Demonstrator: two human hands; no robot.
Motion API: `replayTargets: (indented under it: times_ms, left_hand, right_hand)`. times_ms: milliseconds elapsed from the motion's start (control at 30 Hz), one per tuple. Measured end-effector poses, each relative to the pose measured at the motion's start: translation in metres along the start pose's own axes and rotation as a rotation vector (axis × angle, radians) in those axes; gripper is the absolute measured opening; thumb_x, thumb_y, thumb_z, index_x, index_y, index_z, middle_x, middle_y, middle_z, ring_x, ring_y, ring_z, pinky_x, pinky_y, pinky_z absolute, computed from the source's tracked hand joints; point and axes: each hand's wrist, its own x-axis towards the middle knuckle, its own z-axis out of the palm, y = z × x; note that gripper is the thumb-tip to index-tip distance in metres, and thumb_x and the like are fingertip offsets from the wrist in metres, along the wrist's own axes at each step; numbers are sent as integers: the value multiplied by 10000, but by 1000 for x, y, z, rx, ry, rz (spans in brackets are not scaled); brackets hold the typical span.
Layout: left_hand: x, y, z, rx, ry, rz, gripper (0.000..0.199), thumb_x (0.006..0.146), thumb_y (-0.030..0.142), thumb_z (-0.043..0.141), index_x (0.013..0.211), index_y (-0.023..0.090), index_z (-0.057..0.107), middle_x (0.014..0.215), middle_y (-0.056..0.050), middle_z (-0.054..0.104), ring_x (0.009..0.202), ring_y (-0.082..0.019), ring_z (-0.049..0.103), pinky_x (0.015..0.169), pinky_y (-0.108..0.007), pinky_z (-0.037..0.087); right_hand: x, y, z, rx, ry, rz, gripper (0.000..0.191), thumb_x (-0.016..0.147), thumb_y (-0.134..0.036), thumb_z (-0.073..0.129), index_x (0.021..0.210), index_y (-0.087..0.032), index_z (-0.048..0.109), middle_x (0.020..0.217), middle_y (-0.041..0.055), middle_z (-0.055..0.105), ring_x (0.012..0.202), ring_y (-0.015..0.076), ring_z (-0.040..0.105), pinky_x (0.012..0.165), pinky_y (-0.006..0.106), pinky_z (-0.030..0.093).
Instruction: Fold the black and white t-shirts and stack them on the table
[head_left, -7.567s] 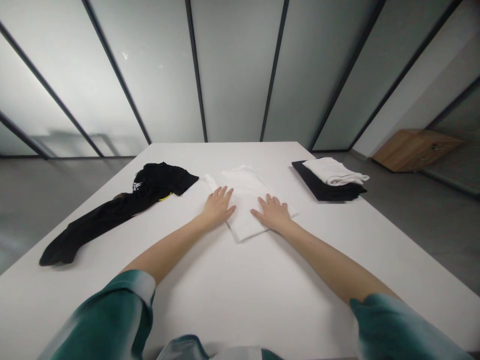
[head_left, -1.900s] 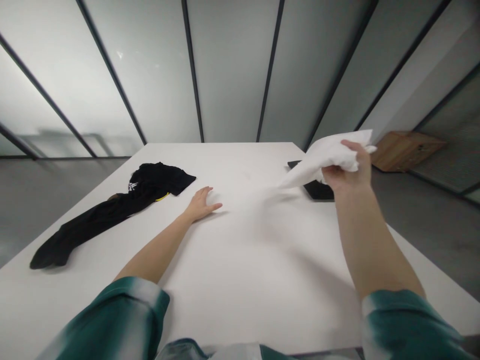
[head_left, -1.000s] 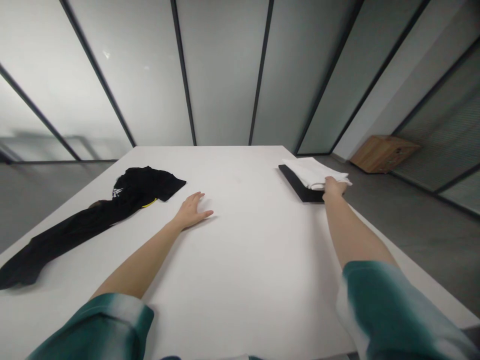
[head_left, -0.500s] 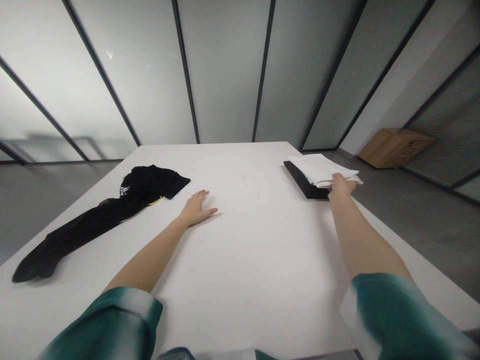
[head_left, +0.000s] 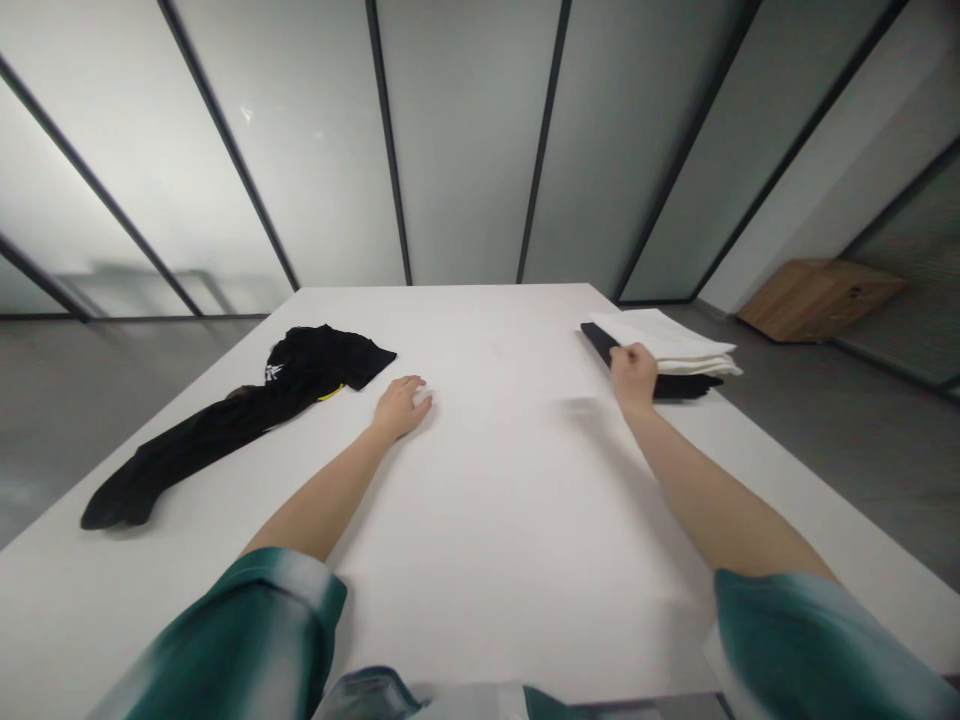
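Observation:
My left hand (head_left: 401, 407) rests on the white table (head_left: 487, 500) with its fingers loosely bent and nothing in it. Just left of it lies a black garment (head_left: 225, 420), rumpled, with a white print and a bit of yellow trim; one long part stretches toward the near left. On the right side a folded white cloth (head_left: 667, 335) sits on top of a folded black cloth (head_left: 686, 386). My right hand (head_left: 634, 375) is at the near left corner of this stack, fingers curled closed at the white cloth's corner. The fingertips are partly hidden.
Frosted glass panels (head_left: 465, 150) with dark frames stand behind the table's far edge. A wooden cabinet (head_left: 817, 298) is on the grey floor at the far right.
My right hand has moved left along the front of the stack, from the white cloth's right part to its left corner. My left hand's fingers have drawn in slightly.

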Motion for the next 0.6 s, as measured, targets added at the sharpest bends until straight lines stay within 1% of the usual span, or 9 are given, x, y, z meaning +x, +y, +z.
replayTargets:
  times_ms: [67,100,133,167,233,300,367,433,600]
  left_hand:
    - [1,-2,-2,27,26,-21,415,903,373,493,1225,154,635,1347,-122,620,1293,-271,520,1128,-392,390]
    - [1,-3,-2,46,23,-24,426,902,375,497,1242,154,628,1373,-125,603,1311,-276,506,1136,-398,380]
    - [2,-4,-2,70,5,-26,447,902,380,502,1270,152,612,1407,-129,576,1334,-282,486,1145,-406,367]
    - [2,-5,-2,96,-27,-27,472,905,387,501,1304,150,592,1443,-134,546,1357,-289,465,1153,-416,353]
    - [2,-6,0,145,-109,-28,515,923,406,477,1366,152,548,1498,-136,490,1392,-299,429,1158,-432,337]
    - [1,-6,1,175,-167,-31,530,949,419,432,1400,156,522,1523,-133,461,1408,-302,411,1157,-437,332]
    - [1,-6,2,187,-185,-32,535,960,427,409,1412,161,514,1532,-130,450,1414,-302,404,1155,-434,331]
    - [1,-6,1,193,-179,-26,532,962,435,407,1413,174,515,1528,-122,456,1411,-296,407,1151,-432,335]
    - [1,-5,1,192,-167,-17,517,959,432,419,1398,182,532,1518,-116,468,1400,-285,423,1150,-416,336]
  right_hand:
    - [-17,-20,20,-124,-207,-104,204,872,-336,465,762,-198,567,708,45,593,714,202,547,717,336,467]
    - [-26,-27,29,-180,-310,-162,204,870,-325,478,826,-180,614,806,80,651,788,222,589,771,350,478]
    - [-35,-32,37,-234,-401,-218,231,870,-319,491,929,-162,650,948,120,687,906,249,616,844,370,479]
    - [-42,-34,44,-294,-487,-263,290,876,-321,503,1046,-149,662,1104,153,684,1040,278,612,920,395,465]
    - [-53,-33,52,-408,-639,-315,404,901,-346,510,1234,-153,632,1344,173,600,1253,311,532,1041,439,408]
    - [-58,-28,56,-485,-742,-337,447,935,-377,488,1315,-174,605,1440,159,539,1336,311,480,1095,457,370]
    - [-59,-23,55,-504,-774,-360,453,962,-385,454,1340,-181,597,1461,149,525,1351,299,474,1113,456,363]
    - [-58,-20,53,-501,-771,-375,460,973,-384,442,1355,-176,591,1466,152,520,1356,294,475,1118,454,366]
    - [-58,-24,49,-508,-779,-362,460,976,-378,453,1362,-168,590,1471,152,515,1370,290,466,1115,438,381]
